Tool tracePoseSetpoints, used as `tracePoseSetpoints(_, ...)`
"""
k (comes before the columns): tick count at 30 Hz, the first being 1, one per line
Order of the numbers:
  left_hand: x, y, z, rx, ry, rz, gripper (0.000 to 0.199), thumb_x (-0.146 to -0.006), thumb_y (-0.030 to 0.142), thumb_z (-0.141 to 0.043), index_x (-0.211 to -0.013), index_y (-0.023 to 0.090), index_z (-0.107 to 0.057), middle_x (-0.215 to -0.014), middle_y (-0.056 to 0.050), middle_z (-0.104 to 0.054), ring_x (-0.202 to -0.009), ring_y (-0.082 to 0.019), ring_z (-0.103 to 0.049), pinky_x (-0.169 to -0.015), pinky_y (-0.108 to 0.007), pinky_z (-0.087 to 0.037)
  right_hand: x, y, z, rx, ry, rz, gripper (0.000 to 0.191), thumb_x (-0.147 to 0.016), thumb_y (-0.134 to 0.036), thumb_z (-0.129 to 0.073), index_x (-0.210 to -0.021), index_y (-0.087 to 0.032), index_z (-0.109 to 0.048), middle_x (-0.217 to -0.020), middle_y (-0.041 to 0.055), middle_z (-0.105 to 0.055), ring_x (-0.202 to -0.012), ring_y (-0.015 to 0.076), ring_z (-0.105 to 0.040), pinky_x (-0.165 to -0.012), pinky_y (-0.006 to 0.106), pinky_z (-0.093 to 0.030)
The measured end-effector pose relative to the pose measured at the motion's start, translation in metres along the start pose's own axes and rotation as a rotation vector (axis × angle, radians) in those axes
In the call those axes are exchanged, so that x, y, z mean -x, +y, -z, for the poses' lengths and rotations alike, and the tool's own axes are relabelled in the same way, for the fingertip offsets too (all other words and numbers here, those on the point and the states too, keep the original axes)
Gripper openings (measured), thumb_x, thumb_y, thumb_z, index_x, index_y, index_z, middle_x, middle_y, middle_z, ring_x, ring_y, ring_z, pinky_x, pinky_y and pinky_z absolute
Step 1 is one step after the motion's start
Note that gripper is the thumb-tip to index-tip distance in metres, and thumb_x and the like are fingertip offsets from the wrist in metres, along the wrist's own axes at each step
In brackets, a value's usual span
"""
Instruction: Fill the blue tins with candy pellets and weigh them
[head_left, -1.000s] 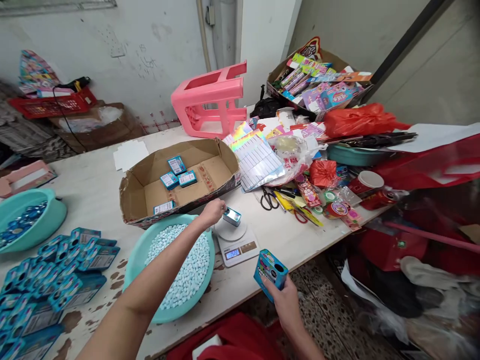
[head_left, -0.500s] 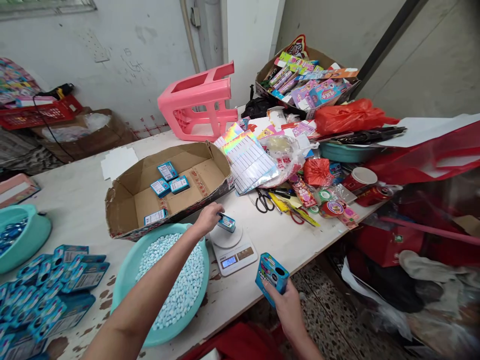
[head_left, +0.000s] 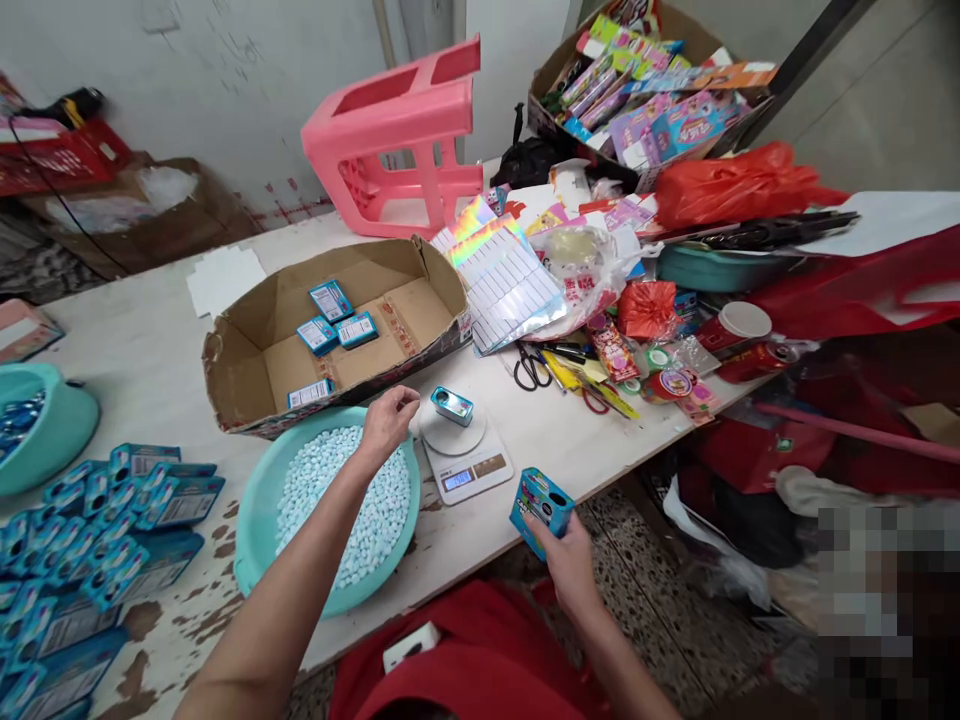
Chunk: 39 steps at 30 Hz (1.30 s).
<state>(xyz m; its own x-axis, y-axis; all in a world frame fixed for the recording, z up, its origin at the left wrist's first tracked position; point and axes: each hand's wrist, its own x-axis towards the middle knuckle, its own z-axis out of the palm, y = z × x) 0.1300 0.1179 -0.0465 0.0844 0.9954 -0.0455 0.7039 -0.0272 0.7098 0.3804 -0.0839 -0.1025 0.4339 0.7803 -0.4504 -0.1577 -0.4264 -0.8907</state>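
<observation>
My left hand (head_left: 388,425) hovers over the far right rim of a turquoise basin (head_left: 246,560) full of pale blue candies (head_left: 345,500). Its fingertips are pinched together; whether something small is between them I cannot make out. Just to its right, a small blue tin or box (head_left: 452,405) rests on the round plate of a white kitchen scale (head_left: 474,475) with a lit display. In my right hand (head_left: 570,560), past the table's front edge, is a blue printed box (head_left: 541,510) with a dark round spot, gripped between thumb and fingers.
Behind the basin a cardboard tray (head_left: 247,350) holds several small blue boxes (head_left: 330,300). Many more blue boxes (head_left: 157,490) are stacked at left, beside another turquoise basin (head_left: 75,430). Scissors (head_left: 531,368), sheets and packaging clutter the right; a pink stool (head_left: 390,110) lies behind.
My left hand has let go of the small blue tin or box on the scale and drawn back left, over the basin rim. My right hand keeps hold of its box. The view has tilted downward.
</observation>
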Motion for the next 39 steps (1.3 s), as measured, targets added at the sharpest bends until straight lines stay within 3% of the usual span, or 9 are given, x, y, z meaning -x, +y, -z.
tracePoseSetpoints(6,0.011,0.006,-0.012,-0.053,-0.048,-0.035,0.016,-0.08,0.026,-0.05,-0.087,0.019,-0.063,-0.086,-0.003,-0.064,-0.073,-0.015,-0.056,-0.069,-0.027,-0.041,0.002,0.006,0.001,0.028,-0.007,-0.007,0.049,-0.064,-0.04,-0.075,-0.102,-0.013,-0.062,-0.093,0.0081,-0.07,-0.083,0.0234,-0.064,-0.081,0.038,-0.051)
tracePoseSetpoints(14,0.012,0.015,-0.023,-0.183,-0.116,-0.176,0.018,-0.083,0.026,-0.051,-0.096,0.021,-0.062,-0.091,-0.004,-0.059,-0.079,-0.017,-0.055,-0.071,-0.028,-0.041,0.005,0.013,0.004,-0.013,-0.02,-0.016,0.048,-0.065,-0.042,-0.075,-0.102,-0.014,-0.063,-0.092,0.0071,-0.071,-0.083,0.023,-0.065,-0.08,0.037,-0.052)
tracePoseSetpoints(21,0.008,0.029,-0.036,-0.327,-0.219,-0.364,0.03,-0.08,0.032,-0.06,-0.109,0.024,-0.059,-0.101,-0.006,-0.056,-0.096,-0.023,-0.05,-0.08,-0.033,-0.04,0.004,0.014,0.004,0.02,-0.033,-0.001,0.047,-0.066,-0.042,-0.074,-0.101,-0.012,-0.063,-0.091,0.0086,-0.071,-0.082,0.0247,-0.065,-0.079,0.038,-0.052)
tracePoseSetpoints(28,-0.004,0.036,-0.053,-0.365,-0.242,-0.4,0.012,-0.084,0.025,-0.054,-0.092,0.021,-0.062,-0.092,-0.007,-0.058,-0.091,-0.021,-0.05,-0.079,-0.032,-0.038,0.003,0.014,0.005,-0.006,-0.034,-0.017,0.047,-0.065,-0.041,-0.075,-0.101,-0.013,-0.063,-0.092,0.0078,-0.071,-0.082,0.0243,-0.065,-0.079,0.038,-0.051)
tracePoseSetpoints(30,-0.001,0.034,-0.046,-0.336,-0.209,-0.392,0.013,-0.086,0.026,-0.05,-0.092,0.02,-0.06,-0.091,-0.006,-0.06,-0.09,-0.02,-0.051,-0.079,-0.031,-0.039,0.001,0.014,0.005,-0.01,-0.025,-0.021,0.046,-0.064,-0.041,-0.076,-0.1,-0.014,-0.064,-0.091,0.0071,-0.071,-0.081,0.0237,-0.065,-0.079,0.037,-0.052)
tracePoseSetpoints(33,0.015,0.021,-0.018,-0.337,-0.128,-0.328,0.016,-0.088,0.028,-0.044,-0.092,0.02,-0.058,-0.09,-0.006,-0.061,-0.088,-0.02,-0.053,-0.077,-0.03,-0.039,-0.001,0.014,0.006,-0.002,-0.008,-0.029,0.048,-0.063,-0.041,-0.076,-0.1,-0.014,-0.064,-0.091,0.0068,-0.071,-0.081,0.0235,-0.065,-0.08,0.037,-0.052)
tracePoseSetpoints(39,0.075,-0.039,0.055,-0.451,-0.201,-0.035,0.021,-0.086,0.035,-0.045,-0.096,0.022,-0.058,-0.1,-0.007,-0.062,-0.092,-0.024,-0.056,-0.072,-0.03,-0.04,-0.005,0.014,0.003,-0.001,-0.018,-0.033,0.047,-0.063,-0.04,-0.076,-0.099,-0.013,-0.063,-0.088,0.0071,-0.071,-0.077,0.022,-0.064,-0.077,0.037,-0.052)
